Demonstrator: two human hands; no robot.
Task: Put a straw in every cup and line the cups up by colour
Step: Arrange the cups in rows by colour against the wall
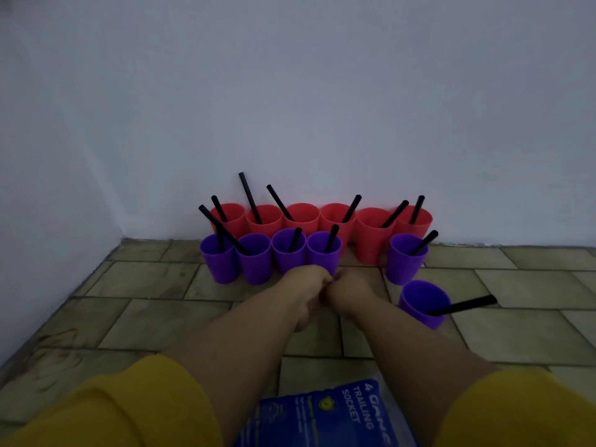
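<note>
Though bunched knuckle to knuckle just before the purple row (254, 262), with fingers (322, 280) curled, whether pinching anything impossible to tell, reached sooner by right hand (351, 295) than left hand (303, 291): stray purple cup (419, 304) right of that row, straw (464, 305) slanting rightward, away.

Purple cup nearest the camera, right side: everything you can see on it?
The nearest purple cup is plain purple, plastic-looking, tapered, open-topped. It stands alone on the tiled floor, nearer than the purple row and apart from it. One black straw sits inside, leaning low over the right rim. Nothing else touches it.
</note>
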